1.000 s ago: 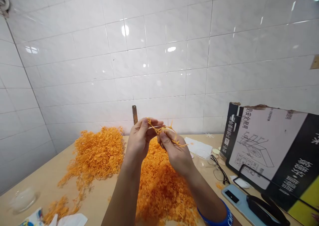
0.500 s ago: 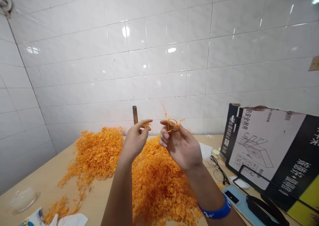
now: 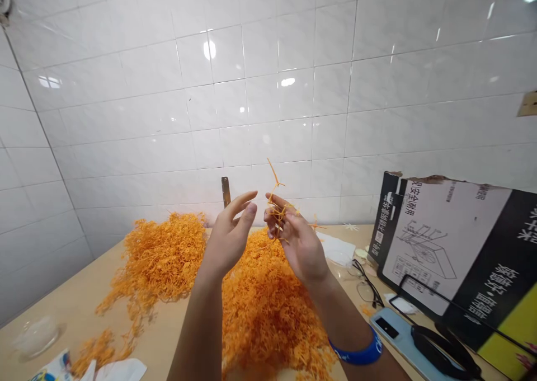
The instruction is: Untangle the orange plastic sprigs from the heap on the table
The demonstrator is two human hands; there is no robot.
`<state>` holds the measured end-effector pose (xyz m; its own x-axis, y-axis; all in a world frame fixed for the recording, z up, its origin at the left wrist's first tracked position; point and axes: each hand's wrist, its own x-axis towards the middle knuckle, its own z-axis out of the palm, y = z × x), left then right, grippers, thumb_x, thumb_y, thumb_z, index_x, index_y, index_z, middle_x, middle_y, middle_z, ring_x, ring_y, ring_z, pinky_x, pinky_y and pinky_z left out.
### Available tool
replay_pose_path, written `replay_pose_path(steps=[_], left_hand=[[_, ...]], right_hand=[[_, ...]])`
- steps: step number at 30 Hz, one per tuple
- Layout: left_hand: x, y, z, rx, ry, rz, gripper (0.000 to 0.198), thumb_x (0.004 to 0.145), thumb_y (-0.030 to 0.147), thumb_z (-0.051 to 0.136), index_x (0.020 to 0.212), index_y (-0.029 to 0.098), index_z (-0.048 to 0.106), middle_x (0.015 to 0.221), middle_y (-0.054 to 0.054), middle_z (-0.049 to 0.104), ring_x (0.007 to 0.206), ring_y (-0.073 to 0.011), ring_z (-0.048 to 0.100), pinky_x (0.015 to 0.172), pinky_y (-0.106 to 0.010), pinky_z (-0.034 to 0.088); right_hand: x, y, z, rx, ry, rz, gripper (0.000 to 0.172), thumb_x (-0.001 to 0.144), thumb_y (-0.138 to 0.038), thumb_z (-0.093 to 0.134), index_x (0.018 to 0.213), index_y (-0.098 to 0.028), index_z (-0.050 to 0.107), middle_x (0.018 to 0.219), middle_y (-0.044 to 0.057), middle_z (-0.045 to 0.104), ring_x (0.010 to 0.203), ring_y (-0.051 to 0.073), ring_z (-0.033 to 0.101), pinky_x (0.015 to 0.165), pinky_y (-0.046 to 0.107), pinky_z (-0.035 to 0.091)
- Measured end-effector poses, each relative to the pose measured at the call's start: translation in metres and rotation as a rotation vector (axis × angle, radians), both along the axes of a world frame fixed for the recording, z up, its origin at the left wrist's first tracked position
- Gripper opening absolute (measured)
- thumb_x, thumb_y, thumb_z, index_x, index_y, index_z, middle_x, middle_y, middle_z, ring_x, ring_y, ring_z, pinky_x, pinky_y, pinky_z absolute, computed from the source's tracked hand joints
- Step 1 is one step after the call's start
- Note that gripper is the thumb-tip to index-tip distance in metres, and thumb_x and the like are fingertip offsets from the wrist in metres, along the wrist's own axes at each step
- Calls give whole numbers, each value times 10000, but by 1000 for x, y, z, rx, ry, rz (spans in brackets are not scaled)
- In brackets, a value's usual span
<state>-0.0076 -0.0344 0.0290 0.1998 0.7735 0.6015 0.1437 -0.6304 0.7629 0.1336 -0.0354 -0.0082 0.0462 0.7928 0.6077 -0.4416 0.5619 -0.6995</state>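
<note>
My right hand (image 3: 296, 241) is raised in front of me, its fingers closed on a small tangle of thin orange plastic pieces (image 3: 280, 207) that sticks up above the fingertips. My left hand (image 3: 230, 235) is just to its left with the fingers stretched out and apart, holding nothing, the fingertips a short way from the tangle. Below both hands a large heap of the same orange pieces (image 3: 268, 308) lies on the light wooden table (image 3: 67, 308). A second orange heap (image 3: 163, 258) lies to the left. A blue wristband (image 3: 356, 352) is on my right wrist.
A cardboard box with black and white print (image 3: 453, 252) leans at the right. In front of it lie a pair of glasses (image 3: 367, 283), a light blue phone (image 3: 398, 336) and a black strap. White paper scraps (image 3: 121, 370) and a clear lid (image 3: 36, 336) lie at the left front. A white tiled wall stands behind.
One second ago both hands pinched the orange tangle together. My left hand has let go and opened; my right hand keeps the tangle and has lifted it slightly.
</note>
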Motion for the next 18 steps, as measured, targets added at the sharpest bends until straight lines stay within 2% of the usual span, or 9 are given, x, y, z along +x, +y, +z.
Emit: replay_pose_path(steps=[3, 5, 8, 10, 12, 15, 16, 18], left_hand=[[4, -21, 1, 33, 28, -8, 468, 883, 444, 599, 1330, 311, 553, 1414, -61, 523, 1316, -273, 457, 1066, -405, 406], [6, -35, 2, 75, 70, 23, 513, 870, 407, 629, 1365, 338, 518, 1413, -45, 524, 1315, -276, 453, 1074, -409, 398], [0, -52, 2, 131, 111, 50, 376, 909, 337, 579, 1282, 311, 604, 1285, -42, 623, 1189, -251, 561, 1010, -374, 458], [-17, -65, -4, 150, 94, 95, 293, 935, 287, 532, 1194, 282, 668, 1181, -42, 676, 1059, -220, 631, 942, -340, 504], [-44, -87, -20, 130, 72, 191, 272, 939, 259, 522, 1138, 292, 705, 1124, -31, 704, 979, -203, 662, 885, -319, 533], [-92, -142, -56, -13, 64, 358, 212, 878, 277, 622, 1018, 363, 757, 1047, -6, 742, 968, -220, 681, 851, -314, 555], [-109, -163, -72, -101, 52, 405, 177, 846, 300, 663, 963, 375, 772, 1007, -7, 753, 931, -229, 694, 804, -308, 571], [-143, -203, -105, -295, -27, 511, 96, 783, 378, 716, 835, 349, 792, 895, -28, 766, 829, -243, 710, 722, -308, 587]], right_hand=[[-2, -7, -4, 61, -149, -141, 365, 935, -377, 491, 1259, -243, 592, 1015, 65, 603, 838, 186, 531, 750, 312, 461], [-5, -17, -4, 122, -266, -177, 356, 948, -396, 508, 1269, -265, 590, 1033, 72, 604, 882, 202, 553, 780, 329, 477], [-13, -34, -4, 163, -404, -143, 318, 979, -381, 471, 1252, -276, 596, 840, 49, 606, 726, 187, 553, 641, 303, 478], [-21, -45, -2, 195, -503, -58, 275, 978, -338, 482, 1209, -276, 618, 773, 29, 602, 664, 175, 544, 595, 285, 466], [-31, -56, -2, 265, -665, 119, 255, 945, -288, 553, 1184, -274, 639, 844, 34, 653, 728, 183, 591, 661, 290, 492], [-49, -75, -6, 372, -905, 520, 361, 876, -243, 659, 1235, -277, 635, 1023, 47, 709, 845, 198, 657, 755, 278, 511], [-57, -81, -10, 393, -938, 632, 391, 858, -247, 678, 1246, -279, 634, 1026, 41, 720, 830, 191, 672, 726, 253, 515], [-72, -91, -23, 359, -967, 725, 390, 830, -275, 697, 1218, -285, 660, 946, 15, 743, 738, 167, 687, 612, 203, 501]])
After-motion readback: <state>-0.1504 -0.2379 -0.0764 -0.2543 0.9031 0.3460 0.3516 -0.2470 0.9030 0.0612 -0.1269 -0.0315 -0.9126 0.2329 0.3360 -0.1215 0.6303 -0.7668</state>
